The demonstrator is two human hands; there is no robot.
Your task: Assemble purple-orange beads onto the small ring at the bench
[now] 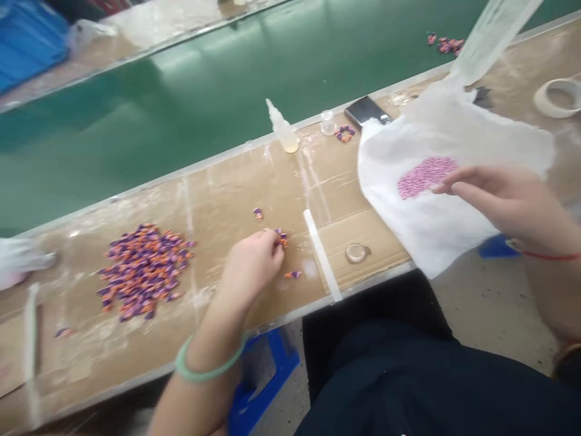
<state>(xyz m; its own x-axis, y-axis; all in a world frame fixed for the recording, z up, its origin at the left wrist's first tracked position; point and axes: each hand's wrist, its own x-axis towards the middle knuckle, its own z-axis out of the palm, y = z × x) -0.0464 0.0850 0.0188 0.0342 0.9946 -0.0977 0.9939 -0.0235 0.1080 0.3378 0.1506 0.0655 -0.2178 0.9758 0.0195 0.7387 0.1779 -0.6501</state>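
My left hand [254, 263] is closed in a pinch over the cardboard-covered bench, its fingertips around a small purple-and-orange piece [282, 238]. Two more such pieces lie close by, a loose piece [258, 213] above the hand and another piece [293, 275] below it. A large pile of purple-and-orange pieces [145, 269] spreads to the left. Over on the right, my right hand [503, 197] has thumb and fingers drawn together beside a heap of tiny pink pieces [424, 175] on a white plastic sheet [463, 224]. Whatever those fingertips hold is too small to make out.
A dropper bottle [284, 130], a small clear cup [327, 123], a ring of joined pieces [345, 134] and a phone [367, 111] stand along the back edge. Beyond runs a green belt [204, 91]. A white strip [321, 254], a round disc [356, 253] and a tape roll [557, 98] lie on the bench.
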